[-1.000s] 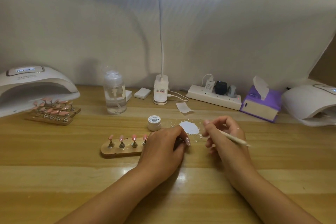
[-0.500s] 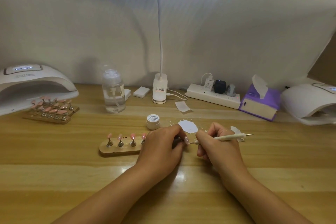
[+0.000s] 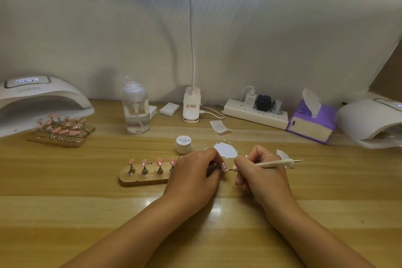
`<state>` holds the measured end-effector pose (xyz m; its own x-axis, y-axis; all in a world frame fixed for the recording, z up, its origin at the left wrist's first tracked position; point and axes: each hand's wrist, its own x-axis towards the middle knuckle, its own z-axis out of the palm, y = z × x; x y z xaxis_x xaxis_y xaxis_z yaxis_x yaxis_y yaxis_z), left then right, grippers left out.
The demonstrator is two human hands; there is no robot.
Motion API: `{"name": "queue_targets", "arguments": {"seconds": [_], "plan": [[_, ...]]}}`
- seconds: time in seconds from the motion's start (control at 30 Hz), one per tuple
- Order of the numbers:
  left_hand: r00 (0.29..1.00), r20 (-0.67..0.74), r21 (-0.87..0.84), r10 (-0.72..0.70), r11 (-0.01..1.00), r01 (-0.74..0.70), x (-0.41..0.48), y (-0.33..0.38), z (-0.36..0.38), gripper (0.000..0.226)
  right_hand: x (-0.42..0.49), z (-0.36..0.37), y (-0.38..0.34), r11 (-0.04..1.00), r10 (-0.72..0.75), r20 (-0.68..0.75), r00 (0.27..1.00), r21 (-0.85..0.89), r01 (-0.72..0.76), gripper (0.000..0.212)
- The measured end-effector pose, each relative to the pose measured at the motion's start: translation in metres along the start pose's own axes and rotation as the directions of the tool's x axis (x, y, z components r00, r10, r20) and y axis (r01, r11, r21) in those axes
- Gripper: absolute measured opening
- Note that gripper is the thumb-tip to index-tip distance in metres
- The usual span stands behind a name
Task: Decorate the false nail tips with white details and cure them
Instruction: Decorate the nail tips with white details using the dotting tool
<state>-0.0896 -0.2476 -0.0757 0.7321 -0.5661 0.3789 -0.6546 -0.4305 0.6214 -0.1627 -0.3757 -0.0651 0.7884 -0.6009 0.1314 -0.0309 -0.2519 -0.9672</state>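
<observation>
Head view, looking down on a wooden desk point(image 3: 65, 213). Compared with a second ago, the right hand point(image 3: 258, 174) has left the white patch of gel point(image 3: 225, 149). It has turned the dotting tool point(image 3: 274, 163) from a slant to nearly level. The tool's fine dark tip now points left at the nail tip point(image 3: 223, 166), so close that contact cannot be judged. The left hand point(image 3: 195, 172) has stayed put, thumb and fingers pinching that nail tip just right of the wooden stand point(image 3: 141, 179). The right hand's fingers curl around the tool like a pen.

The held nail tip is pale pink and glossy; any white detail on it is too small to see. Four more pink tips point(image 3: 144, 162) stand upright on the stand, the rightmost partly hidden by the left hand. A small white pot point(image 3: 183, 144) sits just behind. A curing lamp point(image 3: 43, 102) stands far left, with racks point(image 3: 61, 130) of pink tips at its mouth.
</observation>
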Motion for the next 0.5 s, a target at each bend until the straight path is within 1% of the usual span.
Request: {"name": "queue_targets", "arguments": {"seconds": [0.07, 0.23, 0.5], "plan": [[1.000, -0.002, 0.000, 0.001, 1.000, -0.001, 0.0000, -0.0004, 0.0001, 0.012, -0.0003, -0.0004, -0.0007, 1.000, -0.003, -0.012, 1.000, 0.009, 0.003, 0.018], [1.000, 0.003, 0.007, 0.007, 1.000, -0.007, 0.0002, -0.0012, 0.0003, 0.012, 0.0017, -0.0004, 0.0027, 1.000, 0.001, 0.004, 1.000, 0.009, -0.001, 0.032], [1.000, 0.004, 0.006, 0.008, 1.000, -0.008, 0.0004, -0.0005, 0.0001, 0.013, 0.0019, -0.0010, 0.0028, 1.000, -0.001, 0.003, 1.000, 0.029, 0.001, 0.034]]}}
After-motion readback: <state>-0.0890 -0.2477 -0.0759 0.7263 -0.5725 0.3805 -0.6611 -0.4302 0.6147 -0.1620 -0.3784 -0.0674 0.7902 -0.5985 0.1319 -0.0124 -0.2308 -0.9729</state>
